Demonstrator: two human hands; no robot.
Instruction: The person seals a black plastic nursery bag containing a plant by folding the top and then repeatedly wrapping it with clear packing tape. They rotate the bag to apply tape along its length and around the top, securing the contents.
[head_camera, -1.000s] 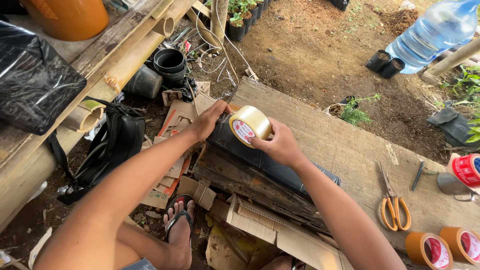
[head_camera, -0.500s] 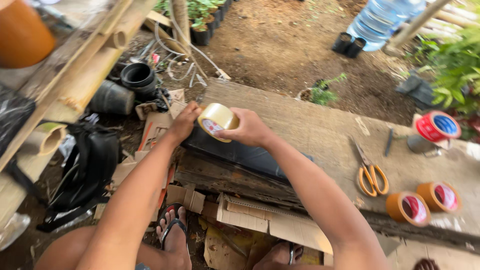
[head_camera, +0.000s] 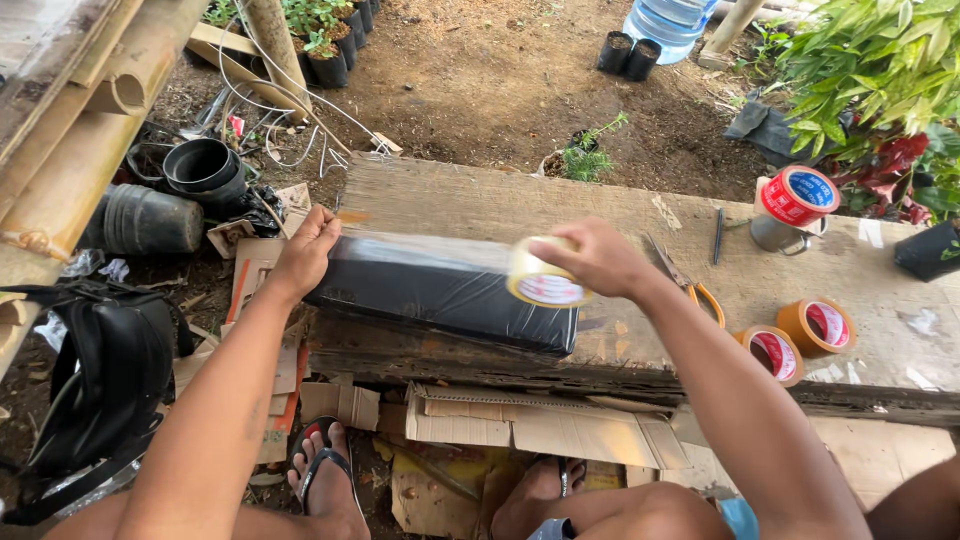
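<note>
- Tabletop: a weathered wooden plank running across the middle of the frame, from left of centre to the right edge.
- Black wrapped package: a long block in glossy black film, lying on the tabletop near its front edge. Its long axis runs left to right, dipping slightly toward the right.
- Left hand: placed at the package's left end, left of centre in the frame, fingers spread and pressed flat against that end, gripping nothing.
- Right hand: at centre frame, above the package's right end, fingers closed around the tape roll.
- Tape roll: clear tape on a pale core, held at the package's upper right corner; a shiny strip of tape lies along the package's top edge, from the roll back toward the left hand.
- Spare rolls: two brown tape rolls at right, well apart from both hands.
</note>
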